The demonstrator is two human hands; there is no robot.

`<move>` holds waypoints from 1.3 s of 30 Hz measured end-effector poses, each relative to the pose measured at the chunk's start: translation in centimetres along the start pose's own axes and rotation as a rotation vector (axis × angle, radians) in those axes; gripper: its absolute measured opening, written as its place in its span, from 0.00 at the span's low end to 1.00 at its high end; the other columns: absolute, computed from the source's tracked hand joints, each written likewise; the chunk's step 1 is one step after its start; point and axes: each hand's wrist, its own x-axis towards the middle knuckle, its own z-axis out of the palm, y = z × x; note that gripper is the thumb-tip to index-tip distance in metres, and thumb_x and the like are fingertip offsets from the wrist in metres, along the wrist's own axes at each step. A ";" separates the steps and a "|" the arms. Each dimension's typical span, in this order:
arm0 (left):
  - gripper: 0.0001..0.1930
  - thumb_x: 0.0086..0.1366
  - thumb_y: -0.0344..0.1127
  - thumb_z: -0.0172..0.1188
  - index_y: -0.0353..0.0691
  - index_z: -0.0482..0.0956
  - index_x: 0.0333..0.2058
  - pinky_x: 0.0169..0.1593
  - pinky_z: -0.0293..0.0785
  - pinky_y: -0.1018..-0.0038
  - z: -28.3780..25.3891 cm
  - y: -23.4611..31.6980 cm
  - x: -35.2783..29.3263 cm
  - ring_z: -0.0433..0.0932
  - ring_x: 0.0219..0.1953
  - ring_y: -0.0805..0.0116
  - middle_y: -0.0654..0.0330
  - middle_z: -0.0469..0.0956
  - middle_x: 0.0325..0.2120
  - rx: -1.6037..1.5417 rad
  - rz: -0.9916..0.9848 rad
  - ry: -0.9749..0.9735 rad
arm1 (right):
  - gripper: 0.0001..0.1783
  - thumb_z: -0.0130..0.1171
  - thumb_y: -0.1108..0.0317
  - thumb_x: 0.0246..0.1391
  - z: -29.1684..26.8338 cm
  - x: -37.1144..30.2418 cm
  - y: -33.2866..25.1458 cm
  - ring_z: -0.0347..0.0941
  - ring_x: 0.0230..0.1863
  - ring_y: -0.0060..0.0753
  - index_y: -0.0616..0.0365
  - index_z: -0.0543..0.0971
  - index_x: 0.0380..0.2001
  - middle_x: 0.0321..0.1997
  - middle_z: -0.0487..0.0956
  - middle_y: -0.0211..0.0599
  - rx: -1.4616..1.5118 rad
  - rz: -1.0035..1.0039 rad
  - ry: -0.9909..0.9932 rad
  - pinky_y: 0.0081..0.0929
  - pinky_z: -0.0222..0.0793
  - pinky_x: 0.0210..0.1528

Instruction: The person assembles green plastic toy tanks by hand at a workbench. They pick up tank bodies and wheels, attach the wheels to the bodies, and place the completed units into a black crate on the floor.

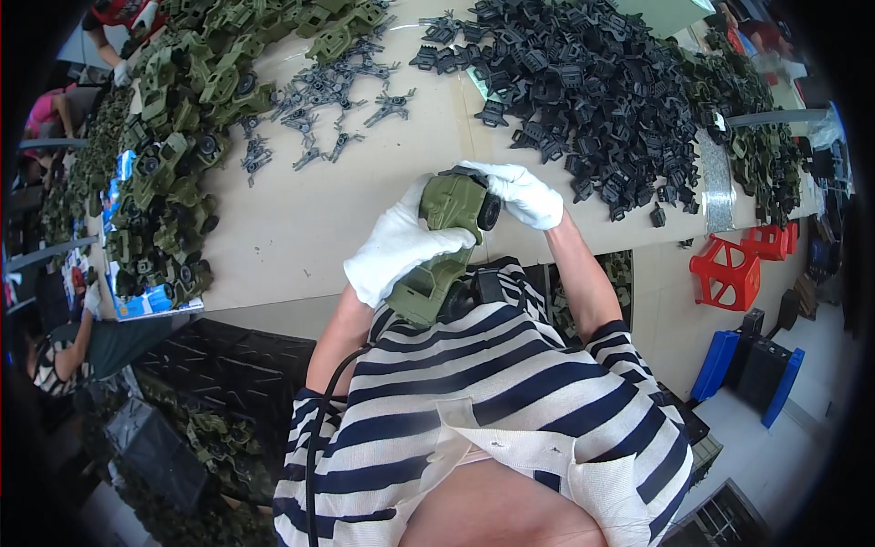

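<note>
An olive-green toy truck (453, 202) with black wheels is held near the front edge of the table, its rear end close to my striped shirt. My left hand (401, 244), in a white glove, wraps around the truck's middle from the left, thumb across the top. At the far end, my gloved right hand (524, 194) grips the truck with fingers bent over its tip. A dark part shows under those fingertips; whether it is fixed to the truck or loose, I cannot tell.
Heaped black plastic parts (583, 91) cover the table's far right. Grey branched parts (324, 96) lie scattered at centre-left. Green toy trucks (173, 169) pile up along the left. Red stools (726, 272) stand on the floor at right. Other people work at the far left.
</note>
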 end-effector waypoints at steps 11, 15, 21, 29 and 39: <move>0.60 0.46 0.60 0.75 0.30 0.54 0.68 0.64 0.66 0.62 0.8 -5.6 3.1 0.71 0.60 0.51 0.37 0.64 0.61 0.490 0.384 0.435 | 0.25 0.39 0.54 0.72 5.5 3.5 0.4 0.72 0.53 0.31 0.65 0.78 0.50 0.50 0.80 0.40 -0.025 -0.144 0.484 0.29 0.63 0.62; 0.40 0.63 0.56 0.59 0.31 0.63 0.64 0.62 0.66 0.66 -0.7 -5.3 3.9 0.71 0.58 0.59 0.48 0.69 0.58 0.199 0.452 0.302 | 0.25 0.38 0.55 0.72 5.4 3.9 2.0 0.74 0.52 0.34 0.64 0.78 0.48 0.49 0.80 0.40 -0.336 -0.290 0.485 0.31 0.65 0.60; 0.26 0.73 0.49 0.49 0.31 0.71 0.56 0.59 0.69 0.71 -0.4 -4.2 3.5 0.75 0.52 0.66 0.54 0.76 0.50 -0.022 0.535 0.289 | 0.19 0.61 0.67 0.52 9.3 2.4 -0.1 0.73 0.52 0.52 0.60 0.77 0.48 0.45 0.78 0.50 -0.814 -0.551 0.550 0.38 0.69 0.55; 0.20 0.74 0.44 0.45 0.32 0.77 0.44 0.45 0.72 0.70 -1.4 -6.4 4.9 0.77 0.38 0.64 0.54 0.79 0.35 0.130 0.528 0.350 | 0.14 0.61 0.69 0.53 9.4 2.9 1.7 0.76 0.42 0.55 0.60 0.77 0.44 0.40 0.79 0.48 -0.870 -0.575 0.740 0.42 0.72 0.46; 0.27 0.75 0.53 0.46 0.32 0.77 0.51 0.56 0.70 0.67 -7.8 -14.0 10.6 0.75 0.49 0.68 0.56 0.79 0.46 0.434 0.156 0.548 | 0.24 0.61 0.54 0.55 -2.5 3.9 0.1 0.77 0.51 0.49 0.55 0.78 0.51 0.53 0.78 0.45 -1.623 -0.034 1.202 0.42 0.72 0.53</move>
